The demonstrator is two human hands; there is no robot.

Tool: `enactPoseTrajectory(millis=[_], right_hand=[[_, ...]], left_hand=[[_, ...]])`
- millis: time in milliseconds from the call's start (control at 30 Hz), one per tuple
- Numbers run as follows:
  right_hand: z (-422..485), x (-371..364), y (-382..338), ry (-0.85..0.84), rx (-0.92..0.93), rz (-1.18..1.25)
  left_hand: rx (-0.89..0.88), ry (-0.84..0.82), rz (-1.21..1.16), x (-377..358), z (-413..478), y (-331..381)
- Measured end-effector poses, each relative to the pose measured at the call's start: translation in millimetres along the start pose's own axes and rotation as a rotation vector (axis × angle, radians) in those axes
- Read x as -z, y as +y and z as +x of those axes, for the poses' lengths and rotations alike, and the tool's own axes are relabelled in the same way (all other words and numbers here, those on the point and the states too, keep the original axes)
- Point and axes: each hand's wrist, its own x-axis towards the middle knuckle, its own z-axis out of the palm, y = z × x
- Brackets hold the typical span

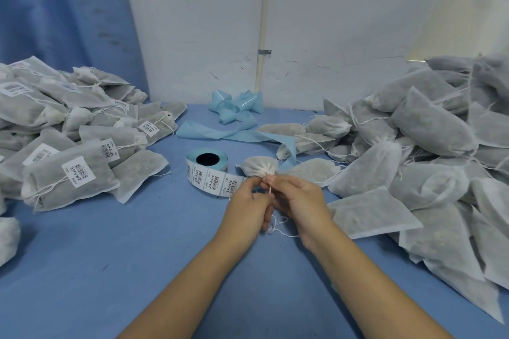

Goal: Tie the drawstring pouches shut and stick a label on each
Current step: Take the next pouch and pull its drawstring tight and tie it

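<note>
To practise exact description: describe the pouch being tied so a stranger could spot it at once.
On the blue table, look between the labelled pile at left and the unlabelled pile at right. Right of the label roll lies one pouch, alone in having fingers pinching its string at its gathered neck.

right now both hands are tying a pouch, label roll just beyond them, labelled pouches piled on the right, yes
No: the head view shows the labelled pouches piled on the left; the right pile shows none. Left hand and right hand are tying a pouch, label roll just beyond.
</note>
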Motion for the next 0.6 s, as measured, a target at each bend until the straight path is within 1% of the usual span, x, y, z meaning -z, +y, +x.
enactPoseTrajectory(millis=[67,167,233,300,333,367,433,500,567,600], right_hand=[[-0.2,-0.2,1.3,0.037,0.031,-0.052],[-0.6,-1.8,3.0,0.048,0.002,-0.042],[0.1,-3.1,2.9,0.063,-0.015,-0.010],[1.2,-3.6,1.0,0.057,-0.041,0.088],[1.7,-3.7,-0.3,0.045,-0.061,0.136],[2.3,-3.3,-1.1,0.039,-0.072,0.151],[3.3,-2.9,-1.0,0.061,-0.044,0.080],[4.1,-1.3,-0.1,0.111,0.061,-0.072],[3.4,1.3,0.1,0.139,0.208,-0.303],[2.8,2.5,0.7,0.143,0.278,-0.412]], left_hand=[[0.033,-0.033,-0.065,-2.1,-0.3,0.6],[0.092,-0.099,-0.170,-2.5,-1.5,1.0],[0.119,-0.097,-0.180,-1.7,-0.4,1.2],[0.122,-0.045,-0.132,-1.6,2.1,-0.1],[0.095,0.005,-0.049,-0.7,3.1,-1.7],[0.040,0.062,0.087,1.2,3.8,-3.6],[-0.138,0.143,0.426,7.8,3.3,-7.4],[-0.264,0.154,0.723,13.7,0.7,-8.4],[-0.290,0.163,0.968,15.1,-2.2,-6.4],[-0.291,0.188,1.050,15.2,-3.1,-4.6]])
